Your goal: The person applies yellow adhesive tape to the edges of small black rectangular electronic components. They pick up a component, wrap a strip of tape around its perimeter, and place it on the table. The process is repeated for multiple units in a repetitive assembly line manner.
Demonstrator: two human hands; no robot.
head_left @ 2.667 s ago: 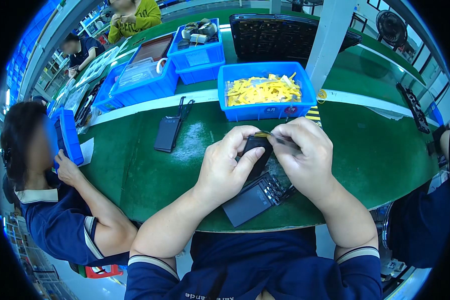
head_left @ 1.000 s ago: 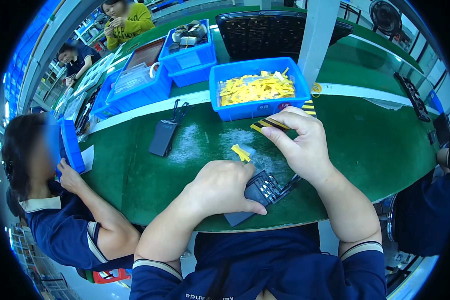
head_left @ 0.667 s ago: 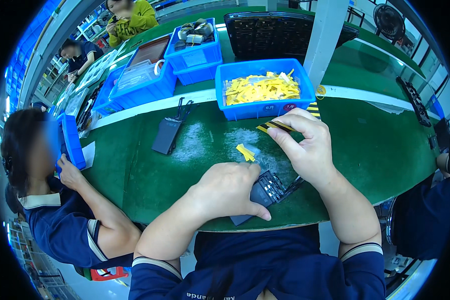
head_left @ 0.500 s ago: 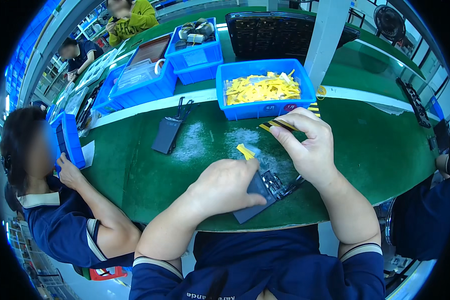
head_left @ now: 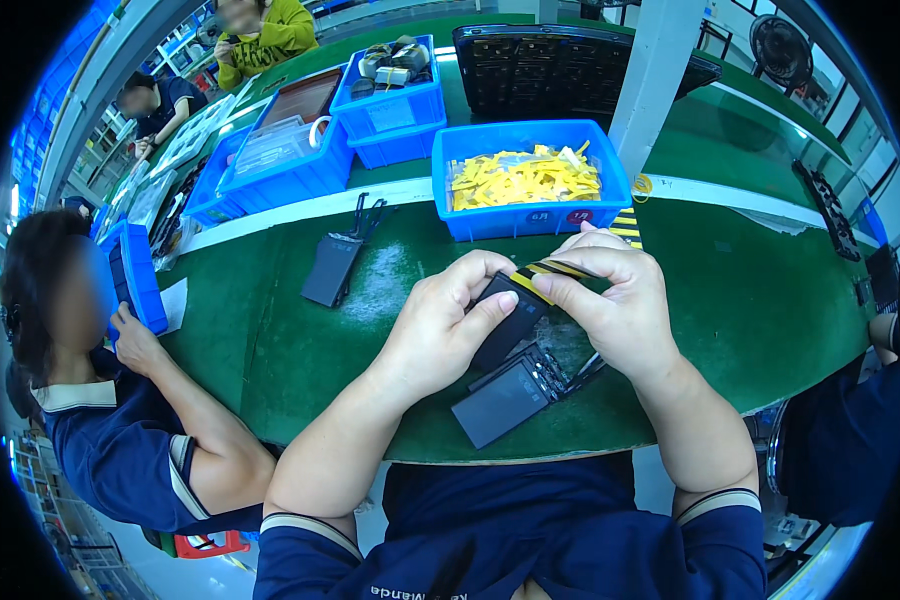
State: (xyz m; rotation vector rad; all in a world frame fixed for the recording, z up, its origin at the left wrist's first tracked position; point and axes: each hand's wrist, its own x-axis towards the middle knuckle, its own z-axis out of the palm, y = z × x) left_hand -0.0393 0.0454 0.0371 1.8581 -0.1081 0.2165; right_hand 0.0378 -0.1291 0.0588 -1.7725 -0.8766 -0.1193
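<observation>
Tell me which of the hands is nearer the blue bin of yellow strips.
Right. The right hand sits just below the blue bin, near its front wall; the left hand is lower and further left.

Green bench point(head_left: 770, 300) with blue bins point(head_left: 530, 185), flat black packs point(head_left: 332, 268) (probably batteries), striped yellow strip point(head_left: 626, 226).

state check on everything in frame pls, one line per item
left hand: gripping the black device, thumb on its face
right hand: pinching a yellow strip against the device
black device: held off the table
yellow strip: at the device's top edge
blue bin: open, holding yellow strips
dark pack: flat on green table
</observation>
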